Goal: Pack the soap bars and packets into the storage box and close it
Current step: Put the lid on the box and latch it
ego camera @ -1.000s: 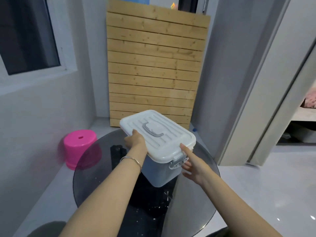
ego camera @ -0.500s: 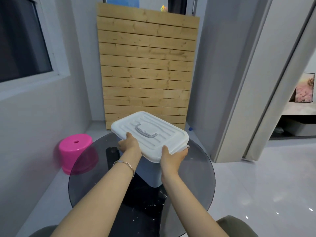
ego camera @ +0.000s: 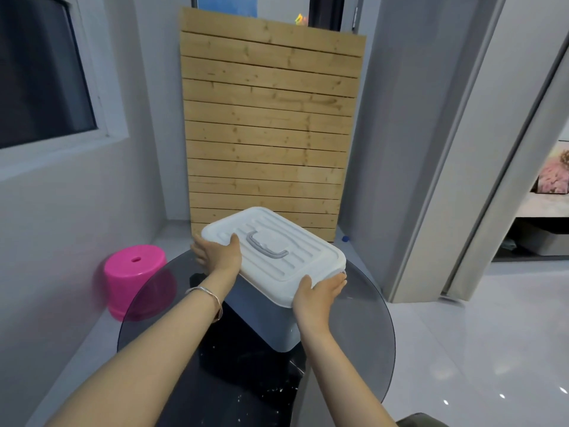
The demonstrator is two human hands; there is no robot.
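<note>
A grey-blue storage box (ego camera: pixel 261 315) stands on the round dark glass table (ego camera: pixel 363 334). Its white ribbed lid (ego camera: pixel 295 257) with a grey handle (ego camera: pixel 266 249) lies on top. My left hand (ego camera: pixel 218 255) grips the lid's near-left edge, thumb on top. My right hand (ego camera: pixel 317 298) holds the lid's near-right corner by the latch, fingers spread along the rim. No soap bars or packets show; the inside of the box is hidden by the lid.
A pink plastic stool (ego camera: pixel 135 277) stands on the floor left of the table. A wooden slatted panel (ego camera: pixel 268 127) leans on the wall behind. To the right is a sliding door frame (ego camera: pixel 455 180) and a glossy white floor (ego camera: pixel 480 334).
My right hand went from pointing at the front latch to gripping the lid's near-right corner. My left hand slid along the left edge. The view shifted upward.
</note>
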